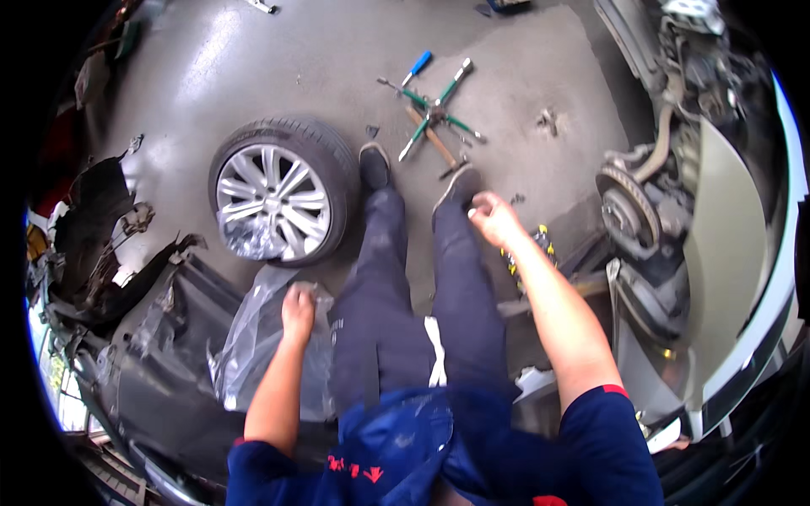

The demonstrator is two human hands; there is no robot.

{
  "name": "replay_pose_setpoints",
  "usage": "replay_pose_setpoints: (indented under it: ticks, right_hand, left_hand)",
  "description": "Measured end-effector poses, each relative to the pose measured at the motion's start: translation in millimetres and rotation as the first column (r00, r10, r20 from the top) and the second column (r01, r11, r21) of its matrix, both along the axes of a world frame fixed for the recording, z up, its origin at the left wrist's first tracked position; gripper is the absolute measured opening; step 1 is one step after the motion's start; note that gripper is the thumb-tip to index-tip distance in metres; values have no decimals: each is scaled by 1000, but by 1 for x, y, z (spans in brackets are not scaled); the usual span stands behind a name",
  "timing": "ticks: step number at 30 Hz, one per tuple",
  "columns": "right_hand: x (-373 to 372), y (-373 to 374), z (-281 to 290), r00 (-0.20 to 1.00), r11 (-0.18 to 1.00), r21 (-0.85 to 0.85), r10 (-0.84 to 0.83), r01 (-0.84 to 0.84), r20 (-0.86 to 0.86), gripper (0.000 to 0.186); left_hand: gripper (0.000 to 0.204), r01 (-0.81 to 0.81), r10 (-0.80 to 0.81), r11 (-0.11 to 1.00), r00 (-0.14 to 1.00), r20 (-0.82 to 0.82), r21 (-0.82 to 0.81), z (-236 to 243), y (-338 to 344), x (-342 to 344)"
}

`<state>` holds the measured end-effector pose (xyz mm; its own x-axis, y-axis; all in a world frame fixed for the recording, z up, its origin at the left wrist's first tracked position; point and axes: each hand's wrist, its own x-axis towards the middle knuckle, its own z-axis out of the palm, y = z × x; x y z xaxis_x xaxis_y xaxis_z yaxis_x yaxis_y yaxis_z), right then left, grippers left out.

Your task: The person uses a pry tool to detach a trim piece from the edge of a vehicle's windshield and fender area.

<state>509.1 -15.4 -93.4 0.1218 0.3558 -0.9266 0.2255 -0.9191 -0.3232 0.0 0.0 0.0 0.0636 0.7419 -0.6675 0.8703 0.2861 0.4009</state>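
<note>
My left hand [299, 314] hangs by my left thigh with its fingers curled in. It overlaps a crumpled clear plastic sheet [245, 337], and I cannot tell whether it grips any of it. Ahead of it a wheel [336, 202] with a silver multi-spoke rim lies on its side, with some clear film on the lower spokes. My right hand [496, 219] is in front of my right shin, thumb and fingers bent together; what is between them, if anything, does not show. Beyond my feet lie a green-handled cross wrench [436, 112], a hammer [439, 145] and a blue-handled screwdriver [417, 67].
To my right is a car's exposed brake disc [629, 207] and suspension beside a pale body panel [734, 202]. Dark car parts [173, 354] rest at my left. A small metal piece [547, 121] lies on the grey floor [354, 51]. Something yellow and black [540, 244] sits under my right forearm.
</note>
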Motion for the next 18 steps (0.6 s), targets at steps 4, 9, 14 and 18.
replay_pose_setpoints:
  ticks: [4,9,14,18]
  right_hand:
    - [8,78,-211,977,979,90,168,-181,131,48]
    - [-10,223,-345,792,843,111,439,-526,425,52]
    - [-5,308,-438,514,599,33,657,-800,551,71]
    - [14,339,-481,307,496,-76,644,-865,700,58]
  left_hand:
    - [24,-332,280,857,942,-184,-394,-39,-95,-49]
    - [23,-449,312,664,893,-324,-598,-43,-171,29]
    - [25,-652,478,453,753,-452,-608,-73,-229,79]
    - [28,-734,536,361,668,-516,-575,-87,-256,106]
